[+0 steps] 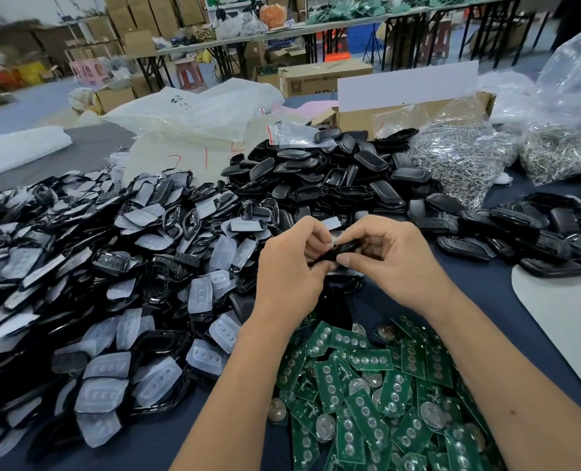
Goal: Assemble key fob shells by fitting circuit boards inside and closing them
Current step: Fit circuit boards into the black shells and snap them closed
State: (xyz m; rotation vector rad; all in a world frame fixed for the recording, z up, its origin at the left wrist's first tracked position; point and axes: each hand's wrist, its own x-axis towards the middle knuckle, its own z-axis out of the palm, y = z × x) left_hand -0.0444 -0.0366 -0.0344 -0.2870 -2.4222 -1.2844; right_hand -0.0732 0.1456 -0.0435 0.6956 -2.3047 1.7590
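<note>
Two hands meet mid-frame: left hand point(287, 266) and right hand point(396, 263) both have their fingers curled tight, pinching one glossy black key fob shell point(345, 248) between them, above the green circuit boards point(367, 396) heaped lower right on the worktop point(486, 321).

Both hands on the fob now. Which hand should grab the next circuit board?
Right, probably. The green circuit boards lie directly under the right hand; the left hand sits nearer the shell pile.
</note>
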